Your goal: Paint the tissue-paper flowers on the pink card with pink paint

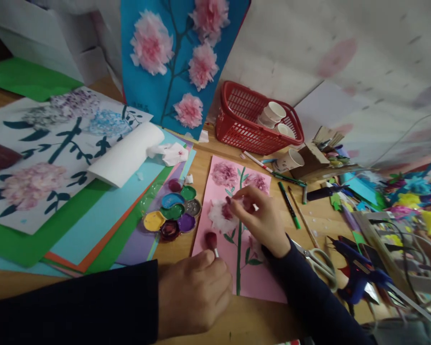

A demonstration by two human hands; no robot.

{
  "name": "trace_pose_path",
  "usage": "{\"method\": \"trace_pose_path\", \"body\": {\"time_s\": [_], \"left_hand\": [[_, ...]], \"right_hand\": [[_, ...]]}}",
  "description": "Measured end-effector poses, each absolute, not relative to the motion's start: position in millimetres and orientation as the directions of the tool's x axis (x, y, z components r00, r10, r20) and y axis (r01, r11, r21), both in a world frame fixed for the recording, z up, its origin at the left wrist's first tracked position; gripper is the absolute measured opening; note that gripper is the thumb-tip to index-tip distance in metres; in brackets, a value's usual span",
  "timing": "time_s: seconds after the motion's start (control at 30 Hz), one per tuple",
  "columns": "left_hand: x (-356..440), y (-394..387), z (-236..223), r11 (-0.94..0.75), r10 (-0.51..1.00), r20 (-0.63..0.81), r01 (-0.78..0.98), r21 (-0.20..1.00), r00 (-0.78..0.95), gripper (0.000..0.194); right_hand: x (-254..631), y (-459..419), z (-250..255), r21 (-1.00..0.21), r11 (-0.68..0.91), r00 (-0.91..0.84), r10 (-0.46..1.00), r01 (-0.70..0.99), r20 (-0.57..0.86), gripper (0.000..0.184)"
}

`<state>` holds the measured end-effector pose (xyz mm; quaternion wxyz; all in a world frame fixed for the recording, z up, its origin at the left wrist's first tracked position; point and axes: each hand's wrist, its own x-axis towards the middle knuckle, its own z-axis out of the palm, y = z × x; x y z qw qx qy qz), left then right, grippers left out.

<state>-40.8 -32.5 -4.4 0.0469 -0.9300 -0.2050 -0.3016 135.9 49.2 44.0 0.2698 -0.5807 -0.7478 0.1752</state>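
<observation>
My left hand [199, 292] is closed around a paintbrush [211, 239] with dark red bristles, pointing up over the left edge of a pink sheet [260, 285]. On that sheet are a painted green stem [239, 258], leaves and crumpled tissue-paper flowers. My right hand [260, 218] pinches at the upper right of a white tissue-paper flower [219, 221] with a dark red centre. Its fingertips look stained dark red, and part of the flower is hidden behind them. Left of the sheet sits a paint palette [172, 211] with several coloured wells.
Coloured paper sheets [104, 225] and a white paper roll [129, 153] lie at left. A blue flower picture [179, 62] stands behind, beside a red basket [258, 117] with cups. Markers [289, 205], scissors [319, 263] and a blue glue gun [359, 268] lie at right.
</observation>
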Motion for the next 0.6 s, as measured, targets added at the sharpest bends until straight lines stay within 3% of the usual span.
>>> {"method": "trace_pose_path", "body": {"time_s": [0.07, 0.17, 0.27, 0.37, 0.5, 0.6], "left_hand": [[-40.4, -32.5, -4.1, -0.91, 0.375, 0.566, 0.409, 0.071, 0.735, 0.022], [-40.8, -34.1, -1.9, -0.882, 0.444, 0.531, 0.455, 0.12, 0.722, 0.019], [-42.3, -37.7, 1.9, -0.847, 0.523, 0.448, 0.503, 0.173, 0.725, 0.012], [-43.5, -39.8, 3.5, -0.846, 0.525, 0.402, 0.511, 0.152, 0.75, 0.012], [-42.2, -38.7, 1.2, -0.845, 0.515, 0.47, 0.517, 0.138, 0.717, 0.012], [-40.1, -39.0, -1.4, -0.825, 0.531, 0.55, 0.54, 0.164, 0.645, 0.019]], "right_hand": [[137.2, 47.0, 42.6, -0.587, 0.272, -0.13, 0.953, 0.762, 0.272, 0.012], [137.5, 47.7, 42.0, -0.576, 0.304, -0.216, 0.952, 0.759, 0.218, 0.012], [135.4, 50.9, 43.3, -0.592, 0.269, -0.137, 0.956, 0.76, 0.259, 0.012], [130.6, 50.4, 44.7, -0.515, 0.397, -0.285, 0.915, 0.76, 0.285, 0.013], [127.9, 40.5, 42.6, -0.347, 0.537, -0.422, 0.834, 0.769, 0.354, 0.01], [133.5, 31.9, 38.8, -0.331, 0.555, -0.451, 0.825, 0.763, 0.341, 0.012]]}}
